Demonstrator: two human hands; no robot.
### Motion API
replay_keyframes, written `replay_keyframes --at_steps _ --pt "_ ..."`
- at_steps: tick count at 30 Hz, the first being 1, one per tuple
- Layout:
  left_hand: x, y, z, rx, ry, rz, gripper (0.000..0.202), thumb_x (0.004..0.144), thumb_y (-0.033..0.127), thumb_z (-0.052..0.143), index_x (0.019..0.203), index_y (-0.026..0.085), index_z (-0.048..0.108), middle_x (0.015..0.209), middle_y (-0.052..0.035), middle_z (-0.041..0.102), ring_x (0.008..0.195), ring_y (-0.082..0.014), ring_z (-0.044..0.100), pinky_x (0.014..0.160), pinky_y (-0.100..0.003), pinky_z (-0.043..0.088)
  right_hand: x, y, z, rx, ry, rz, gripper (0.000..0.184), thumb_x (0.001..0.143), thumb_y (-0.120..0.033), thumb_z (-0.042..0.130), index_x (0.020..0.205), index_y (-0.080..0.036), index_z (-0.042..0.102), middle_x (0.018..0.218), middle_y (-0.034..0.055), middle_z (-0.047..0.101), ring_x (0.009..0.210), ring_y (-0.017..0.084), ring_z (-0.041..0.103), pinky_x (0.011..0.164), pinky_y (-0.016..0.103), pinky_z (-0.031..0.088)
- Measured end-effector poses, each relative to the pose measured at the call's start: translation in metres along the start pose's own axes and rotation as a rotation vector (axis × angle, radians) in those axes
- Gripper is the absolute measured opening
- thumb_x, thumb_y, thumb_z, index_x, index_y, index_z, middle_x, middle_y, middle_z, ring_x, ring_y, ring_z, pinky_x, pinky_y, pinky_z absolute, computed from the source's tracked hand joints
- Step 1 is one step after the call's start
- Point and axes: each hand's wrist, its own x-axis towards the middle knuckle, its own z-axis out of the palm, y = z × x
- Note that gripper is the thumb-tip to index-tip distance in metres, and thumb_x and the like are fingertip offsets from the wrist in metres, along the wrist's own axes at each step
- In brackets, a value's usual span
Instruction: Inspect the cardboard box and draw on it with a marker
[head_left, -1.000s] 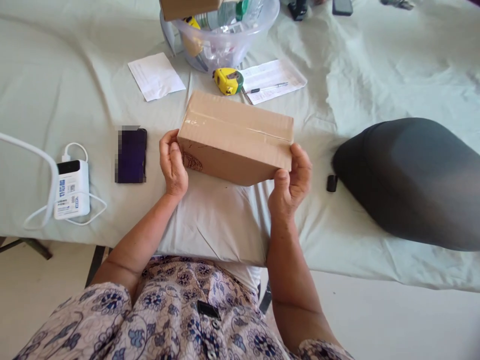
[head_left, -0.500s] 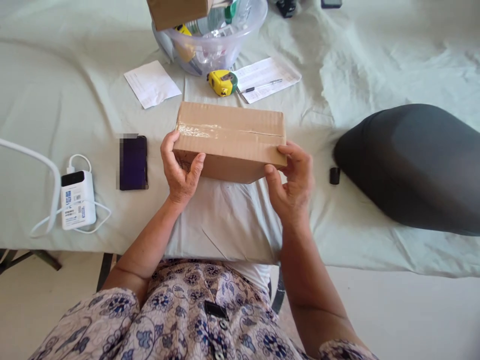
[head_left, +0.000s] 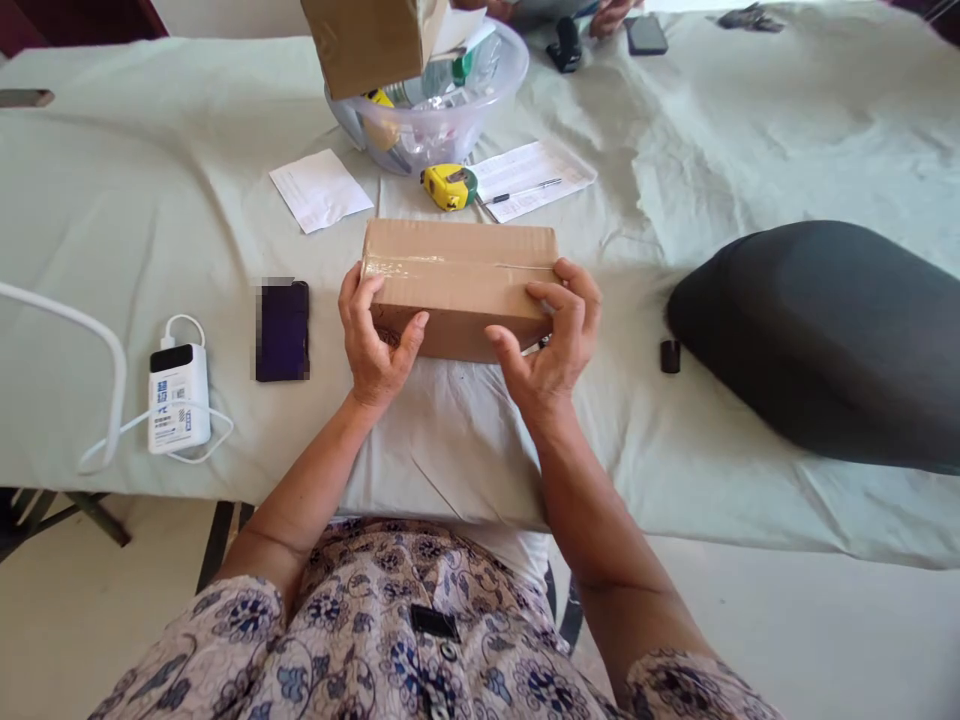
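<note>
A taped brown cardboard box [head_left: 459,285] lies lengthwise before me on the cloth-covered table, its long front face toward me. At the box's left end, my left hand [head_left: 379,350] grips it, fingers around the top corner and thumb against the front face. My right hand [head_left: 551,345] clasps the right end, fingers over the top edge and thumb at the front. Behind the box are a yellow and green tape measure [head_left: 449,187] and a pen [head_left: 523,191] lying on a sheet of paper [head_left: 559,165].
A clear plastic basin [head_left: 457,130] full of items stands behind, with another cardboard box [head_left: 367,45] on it. Left are a phone [head_left: 283,330] and a white power bank [head_left: 178,400] with cable. A dark rounded object [head_left: 825,340] lies right. Another person's hand [head_left: 611,15] shows at the far edge.
The box's right end has come round slightly, so it looks squarer to me. My right hand has shifted left along it, fingers further over the top. The view has tilted upward.
</note>
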Motion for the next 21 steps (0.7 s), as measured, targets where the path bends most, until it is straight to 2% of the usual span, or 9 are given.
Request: replay_keyframes --at_steps 5,11,14,16,19,21 --pt "-0.001 0.019 0.0 0.048 0.045 -0.008 0.069 0.091 0.073 0.067 0.135 0.023 0.048 0.148 -0.0188 0.047 0.143 -0.0329 0.05 0.118 -0.051 0.047 -0.021 -0.001 0.016 0.037 0.045 0.004 0.077 0.081 -0.086 0.063 0.128 -0.026 0.051 0.152 0.0197 0.05 0.148 0.04 0.053 0.119 0.073 0.046" --pt "-0.005 0.033 0.001 0.069 0.078 -0.083 0.075 0.083 0.079 0.072 0.129 0.024 0.049 0.145 -0.0172 0.048 0.141 -0.0321 0.051 0.119 -0.052 0.047 -0.022 -0.006 0.016 0.06 0.087 0.039 0.067 0.083 -0.076 0.072 0.122 -0.027 0.05 0.15 0.0176 0.05 0.146 0.038 0.053 0.118 0.073 0.046" --pt "-0.004 0.029 -0.001 0.067 0.06 -0.092 0.072 0.086 0.079 0.068 0.13 0.025 0.049 0.147 -0.017 0.049 0.142 -0.0316 0.052 0.12 -0.051 0.047 -0.021 -0.002 0.014 0.122 0.081 0.06 0.05 0.091 -0.065 0.069 0.119 -0.026 0.054 0.149 0.0163 0.053 0.146 0.037 0.054 0.119 0.072 0.045" --pt "-0.002 0.024 -0.002 0.043 0.029 -0.079 0.065 0.092 0.073 0.065 0.132 0.025 0.05 0.148 -0.0168 0.051 0.142 -0.0307 0.054 0.12 -0.049 0.047 -0.019 0.002 0.012 0.187 0.077 0.069 0.041 0.095 -0.059 0.066 0.117 -0.026 0.058 0.147 0.0156 0.056 0.145 0.036 0.056 0.12 0.072 0.044" --pt "0.0 0.014 -0.004 -0.005 -0.023 -0.058 0.051 0.102 0.062 0.057 0.138 0.026 0.052 0.148 -0.0153 0.056 0.146 -0.0294 0.053 0.124 -0.048 0.044 -0.016 0.008 0.009 0.299 0.089 0.12 0.037 0.1 -0.058 0.056 0.118 -0.026 0.059 0.144 0.0152 0.061 0.144 0.034 0.058 0.118 0.068 0.047" --pt "0.0 0.006 -0.004 -0.012 -0.055 -0.091 0.051 0.105 0.059 0.052 0.143 0.026 0.053 0.151 -0.0149 0.057 0.152 -0.0293 0.049 0.129 -0.049 0.038 -0.015 0.01 0.007 0.329 0.099 0.159 0.039 0.102 -0.06 0.047 0.118 -0.027 0.059 0.139 0.0154 0.064 0.142 0.034 0.06 0.114 0.066 0.051"
